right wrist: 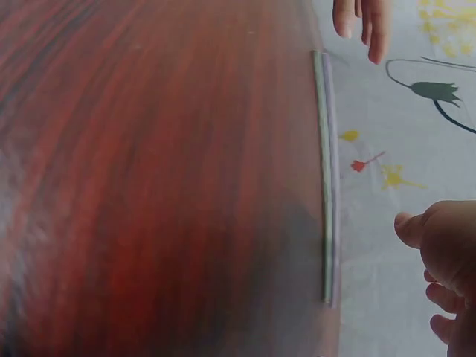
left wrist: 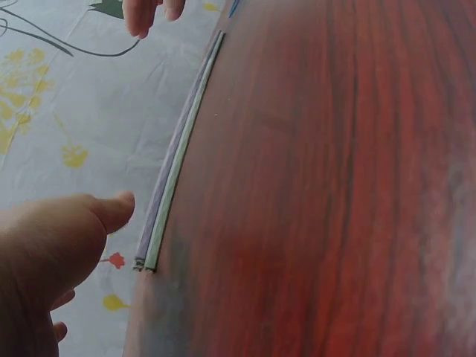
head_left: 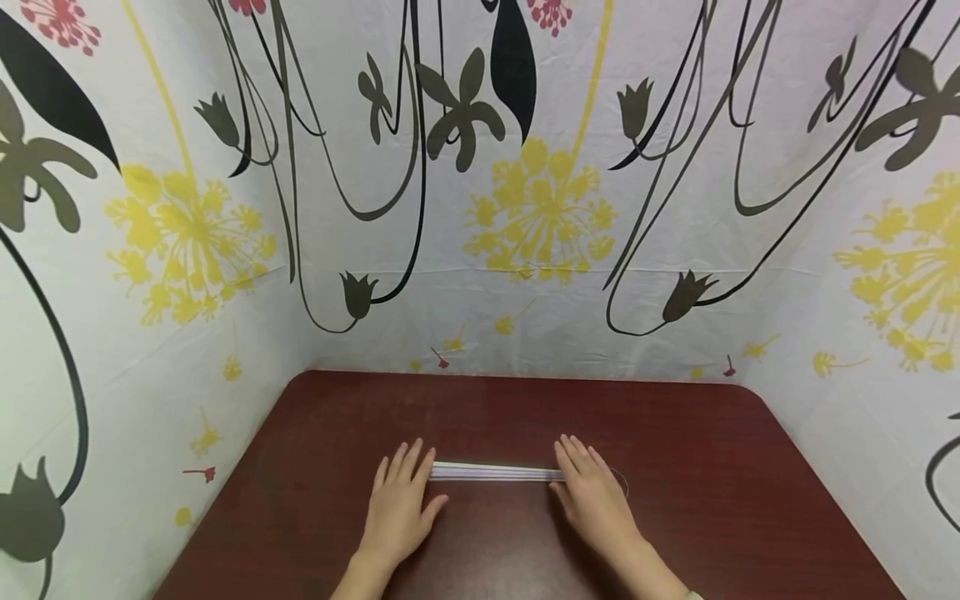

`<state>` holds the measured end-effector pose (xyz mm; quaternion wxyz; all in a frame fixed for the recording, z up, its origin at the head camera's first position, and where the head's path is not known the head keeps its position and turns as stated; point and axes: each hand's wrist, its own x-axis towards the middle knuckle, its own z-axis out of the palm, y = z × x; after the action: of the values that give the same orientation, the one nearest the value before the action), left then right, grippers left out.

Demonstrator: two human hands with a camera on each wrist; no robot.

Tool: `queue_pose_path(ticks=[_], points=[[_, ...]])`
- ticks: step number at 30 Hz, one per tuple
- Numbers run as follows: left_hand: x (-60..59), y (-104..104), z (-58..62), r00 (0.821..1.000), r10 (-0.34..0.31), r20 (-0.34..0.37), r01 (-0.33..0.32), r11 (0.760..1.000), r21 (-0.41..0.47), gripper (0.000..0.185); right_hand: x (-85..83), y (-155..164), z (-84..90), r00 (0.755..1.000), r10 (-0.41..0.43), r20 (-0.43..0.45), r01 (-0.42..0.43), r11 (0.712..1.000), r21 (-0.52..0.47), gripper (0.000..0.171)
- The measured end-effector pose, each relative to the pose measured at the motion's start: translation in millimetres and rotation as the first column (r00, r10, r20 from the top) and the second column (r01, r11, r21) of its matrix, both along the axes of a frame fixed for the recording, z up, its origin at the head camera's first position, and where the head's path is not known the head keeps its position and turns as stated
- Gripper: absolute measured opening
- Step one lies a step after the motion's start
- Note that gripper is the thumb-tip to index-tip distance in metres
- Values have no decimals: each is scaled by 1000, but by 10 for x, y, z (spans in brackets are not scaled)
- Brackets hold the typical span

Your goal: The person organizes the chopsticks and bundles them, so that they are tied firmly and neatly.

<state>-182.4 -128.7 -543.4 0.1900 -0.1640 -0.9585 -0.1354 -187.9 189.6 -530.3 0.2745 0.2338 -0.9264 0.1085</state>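
A slim bundle of long, straight strips (head_left: 495, 472) lies crosswise on the table between the two hands. The wrist views show two strips side by side, one pale green (right wrist: 325, 163) and one lilac (left wrist: 166, 171); their kind cannot be told. My left hand (head_left: 397, 504) is at the bundle's left end, fingers straight and thumb out to the side. At the right end is my right hand (head_left: 596, 496), its straight fingers covering that end in the head view. Contact with the strips cannot be told. A thin dark loop (head_left: 627, 483) shows beside the right hand.
The strips lie on a dark red-brown, wood-grained table (head_left: 480, 550) with rounded far corners. White cloth (head_left: 465, 333) printed with flowers and stems hangs behind it and along both sides. A small blue tip (left wrist: 234, 7) shows at the left wrist view's top edge.
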Motion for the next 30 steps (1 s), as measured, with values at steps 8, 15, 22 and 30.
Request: queue_pose_path(ticks=[8, 15, 22, 30], points=[[-68, 91, -152, 999, -37, 13, 37, 998, -43, 65, 7, -32, -121, 1000, 15, 28, -16, 999, 32, 58], [-97, 150, -206, 999, -52, -14, 52, 998, -40, 56, 1, -55, -134, 999, 24, 26, -25, 999, 43, 55], [-116, 166, -181, 999, -46, 18, 47, 997, -53, 53, -56, -65, -159, 999, 29, 34, -31, 998, 60, 52], [-178, 151, -221, 998, -66, 19, 67, 996, -51, 50, -117, -63, -187, 993, 10, 116, -23, 994, 110, 46]])
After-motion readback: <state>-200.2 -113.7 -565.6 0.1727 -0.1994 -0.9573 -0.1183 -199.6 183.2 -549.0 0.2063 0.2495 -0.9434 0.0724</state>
